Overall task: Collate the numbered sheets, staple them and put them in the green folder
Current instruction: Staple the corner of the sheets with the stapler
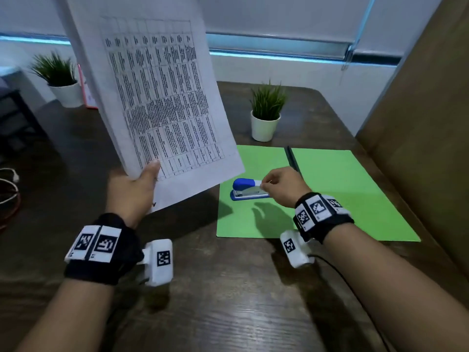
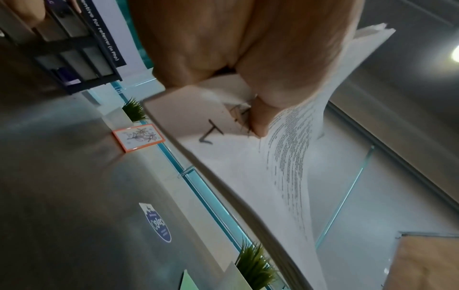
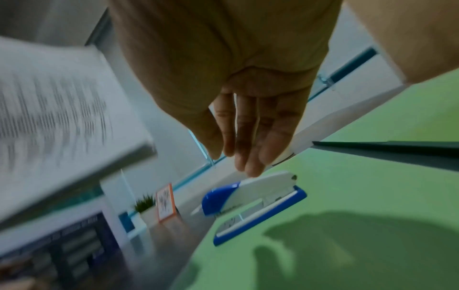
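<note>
My left hand holds a stack of printed sheets upright above the table's left half, thumb pinching the lower corner. In the left wrist view the thumb presses the sheets near a handwritten number. The green folder lies open flat on the table at the right. A blue and white stapler sits on the folder's left leaf. My right hand hovers just above the stapler's rear end, fingers relaxed and holding nothing. In the right wrist view its fingers are straight above the stapler.
A small potted plant stands behind the folder, and another plant sits at the far left with an orange-framed card beside it. A brown panel walls off the right side. Cables lie at the left edge. The table is dark wood.
</note>
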The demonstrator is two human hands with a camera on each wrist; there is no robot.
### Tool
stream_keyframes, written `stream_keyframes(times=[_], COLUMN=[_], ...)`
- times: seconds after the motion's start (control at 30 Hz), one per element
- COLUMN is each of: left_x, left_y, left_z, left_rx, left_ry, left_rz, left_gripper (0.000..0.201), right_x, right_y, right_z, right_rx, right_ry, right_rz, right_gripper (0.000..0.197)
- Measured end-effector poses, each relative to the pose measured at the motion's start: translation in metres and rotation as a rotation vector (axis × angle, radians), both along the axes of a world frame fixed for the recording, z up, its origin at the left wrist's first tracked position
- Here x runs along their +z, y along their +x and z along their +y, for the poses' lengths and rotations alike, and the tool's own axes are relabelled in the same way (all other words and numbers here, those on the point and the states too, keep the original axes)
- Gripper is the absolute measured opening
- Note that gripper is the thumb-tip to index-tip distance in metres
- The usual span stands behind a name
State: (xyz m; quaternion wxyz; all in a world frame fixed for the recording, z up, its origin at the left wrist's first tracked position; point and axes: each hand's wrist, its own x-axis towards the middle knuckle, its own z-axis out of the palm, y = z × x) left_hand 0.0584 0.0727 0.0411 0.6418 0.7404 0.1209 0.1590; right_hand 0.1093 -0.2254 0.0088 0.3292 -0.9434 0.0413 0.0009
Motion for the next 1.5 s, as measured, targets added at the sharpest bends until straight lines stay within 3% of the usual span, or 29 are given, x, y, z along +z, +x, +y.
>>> stream_keyframes(times=[0.13, 0.27, 0.33, 0.47, 0.6, 0.67, 0.77, 0.83, 0.9, 1.07, 1.2, 1.4, 1.5], left_x=[-0.002, -0.009, -0.013, -0.021, -0.019, -0.022, -0.023, -0.021, -0.018, -0.014, -0.014, -0.016, -0.016], left_y=[0.004, 0.002, 0.001, -0.002, -0.013, -0.014, -0.019, -0.023, -0.028, -0.033, -0.031, -0.025, -0.023], left_z=[-0.013, -0.022, -0.021, -0.024, -0.043, -0.050, -0.060, -0.069, -0.080, -0.099, -0.107, -0.112, -0.107], left_rx=[-0.058, -0.141, -0.180, -0.203, -0.258, -0.307, -0.433, -0.530, -0.611, -0.688, -0.694, -0.656, -0.732], left_ry=[-0.045, -0.067, -0.050, 0.022, 0.042, 0.019, -0.036, -0.038, -0.033, 0.053, 0.196, 0.156, 0.074], left_rz=[0.043, 0.111, 0.141, 0.230, 0.234, 0.225, 0.233, 0.223, 0.210, 0.180, 0.197, 0.170, 0.175], left_gripper=[0.005, 0.007, 0.013, 0.043, 0.028, 0.024, 0.040, 0.035, 0.024, 0.018, 0.022, 0.030, 0.039], right_x=[-0.010, -0.023, -0.024, -0.031, -0.028, -0.024, -0.024, -0.025, -0.027, -0.033, -0.038, -0.048, -0.046], right_y=[0.026, 0.029, 0.025, 0.011, -0.026, -0.055, -0.107, -0.140, -0.164, -0.191, -0.199, -0.197, -0.193], right_z=[0.028, 0.036, 0.026, -0.008, -0.048, -0.067, -0.087, -0.094, -0.099, -0.100, -0.094, -0.099, -0.097], right_rx=[0.120, 0.204, 0.169, 0.062, -0.201, -0.284, -0.283, -0.311, -0.327, -0.300, -0.297, -0.312, -0.295], right_ry=[-0.345, -0.635, -0.616, -0.323, 0.304, 0.572, 0.799, 0.944, 1.035, 1.242, 1.228, 1.200, 1.173], right_rz=[0.021, 0.141, 0.142, 0.129, 0.025, 0.058, 0.111, 0.233, 0.315, 0.338, 0.424, 0.364, 0.275], right_gripper=[0.041, 0.027, 0.032, 0.032, 0.010, 0.028, 0.050, 0.065, 0.065, 0.062, 0.072, 0.069, 0.060])
